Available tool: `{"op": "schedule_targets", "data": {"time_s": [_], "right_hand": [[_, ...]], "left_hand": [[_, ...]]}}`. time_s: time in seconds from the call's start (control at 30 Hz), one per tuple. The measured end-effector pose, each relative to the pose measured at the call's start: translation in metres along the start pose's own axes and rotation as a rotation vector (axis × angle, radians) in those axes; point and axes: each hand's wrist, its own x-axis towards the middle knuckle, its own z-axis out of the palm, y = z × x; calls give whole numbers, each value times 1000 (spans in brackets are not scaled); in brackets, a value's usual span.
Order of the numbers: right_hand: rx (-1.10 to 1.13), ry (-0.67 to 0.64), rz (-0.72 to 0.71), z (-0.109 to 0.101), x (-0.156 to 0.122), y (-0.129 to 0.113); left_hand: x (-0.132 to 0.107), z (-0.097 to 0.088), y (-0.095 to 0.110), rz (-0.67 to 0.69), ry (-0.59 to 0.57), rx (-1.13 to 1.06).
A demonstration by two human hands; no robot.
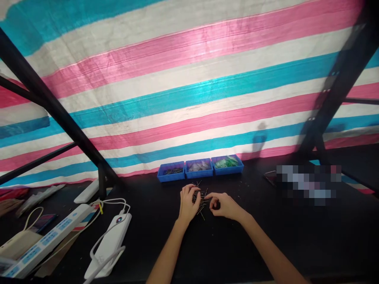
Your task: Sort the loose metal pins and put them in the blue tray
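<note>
A small heap of thin dark pins or screws (201,194) lies on the black table (225,244), just in front of three blue trays. My left hand (188,202) rests on the left side of the heap with its fingers curled over some pins. My right hand (224,205) is at the heap's right edge, thumb and fingers pinched together; what they hold is too small to make out.
Three blue trays stand in a row at the back: left (171,172) with dark parts, middle (199,168) with clear parts, right (227,164) with green parts. White power strips (38,242) and a white power bank (111,242) with cables lie at the left. A striped tarpaulin and black frame bars stand behind.
</note>
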Motion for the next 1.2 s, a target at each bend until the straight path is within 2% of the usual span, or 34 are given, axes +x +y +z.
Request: {"op": "schedule_targets", "data": {"time_s": [0.2,0.43,0.6,0.7,0.83,1.2], "right_hand": [[-70,45,-41,4,1,0],[-200,108,-54,0,4,-2],[-339,171,86,-6,3,3],[-370,167,119,-8,3,7],[-384,144,86,-7,3,7],[-347,279,-30,-5,7,3]], "left_hand": [[3,-4,-5,-34,61,-1],[1,-2,-3,-30,43,-27],[1,-3,-2,-37,43,-46],[1,-4,-2,-39,39,-54],[0,-5,-2,-43,21,-56],[0,-5,-3,-54,7,-60]]}}
